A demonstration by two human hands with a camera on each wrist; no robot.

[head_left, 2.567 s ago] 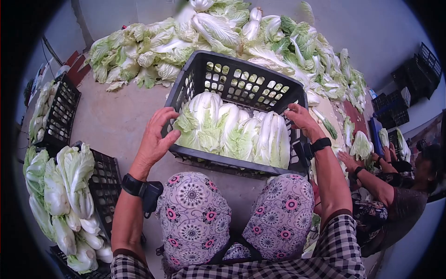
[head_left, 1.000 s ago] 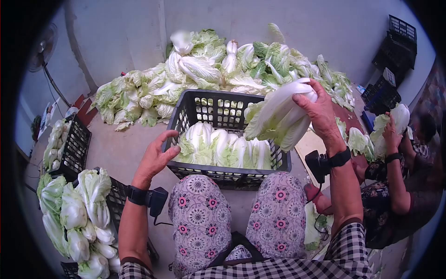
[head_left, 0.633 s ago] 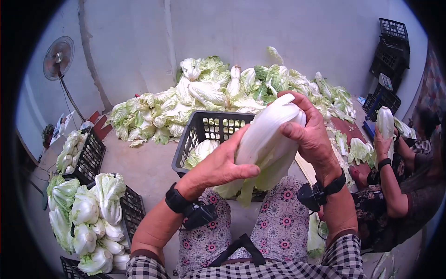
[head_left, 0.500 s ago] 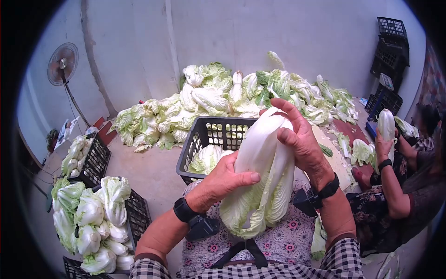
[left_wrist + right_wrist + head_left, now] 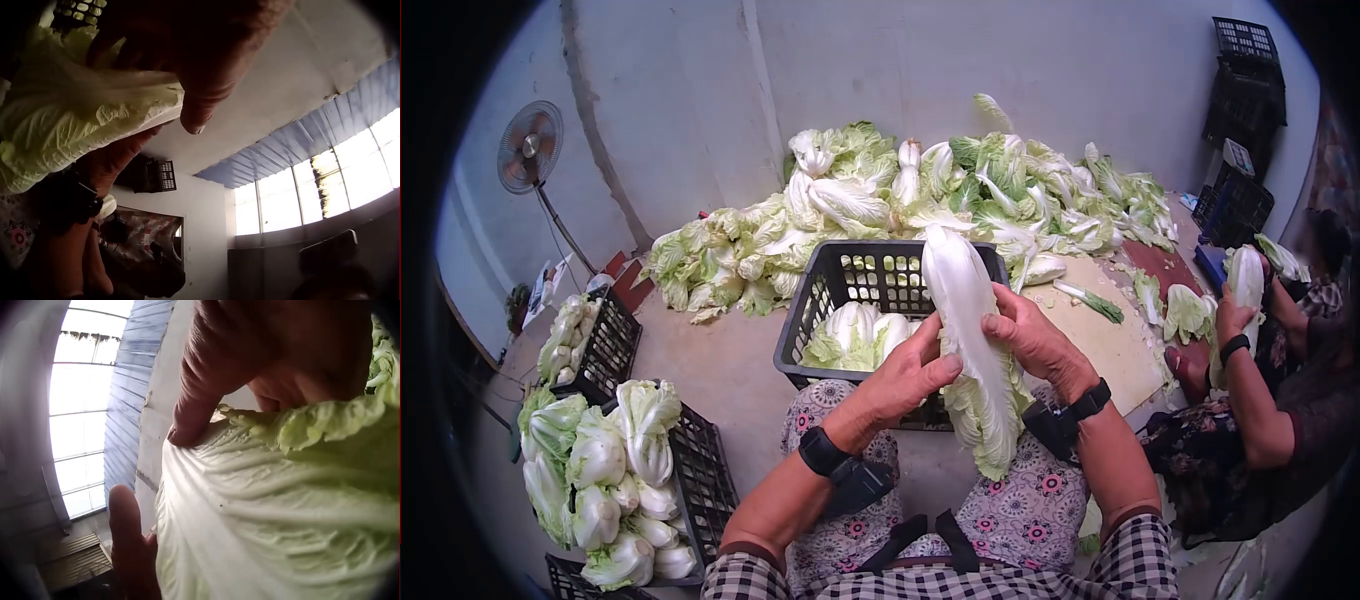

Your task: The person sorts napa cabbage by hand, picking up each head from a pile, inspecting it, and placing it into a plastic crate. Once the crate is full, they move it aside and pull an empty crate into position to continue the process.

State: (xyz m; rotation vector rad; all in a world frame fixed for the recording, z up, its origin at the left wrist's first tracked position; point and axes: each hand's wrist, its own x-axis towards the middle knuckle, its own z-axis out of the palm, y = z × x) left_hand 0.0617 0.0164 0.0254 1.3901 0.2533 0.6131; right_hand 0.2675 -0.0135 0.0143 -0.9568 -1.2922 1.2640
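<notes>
A napa cabbage (image 5: 966, 320) stands upright between both hands, white stem end up, leafy end down over the patterned trousers. My left hand (image 5: 900, 378) grips its left side, thumb across the front. On the other side my right hand (image 5: 1040, 338) holds it, thumb on the outer leaf; the fingers behind are hidden. Ribbed leaf fills much of the right wrist view, under the right thumb (image 5: 190, 415). In the left wrist view the left thumb (image 5: 203, 106) lies at the leaf edge. Behind the cabbage is a black crate (image 5: 800, 340) with more heads (image 5: 850, 335).
Loose leaves and cabbages (image 5: 770, 250) are heaped along the wall. Two filled crates (image 5: 700, 470) (image 5: 615, 345) stand at left, near a fan (image 5: 530, 147). A pale board (image 5: 1100, 340) lies at right. Another person (image 5: 1260, 420) sits at the right, holding a cabbage.
The right hand has left the crate's rim and brought a cabbage in from the right. The left hand has joined it, and the cabbage has turned to upright between them.
</notes>
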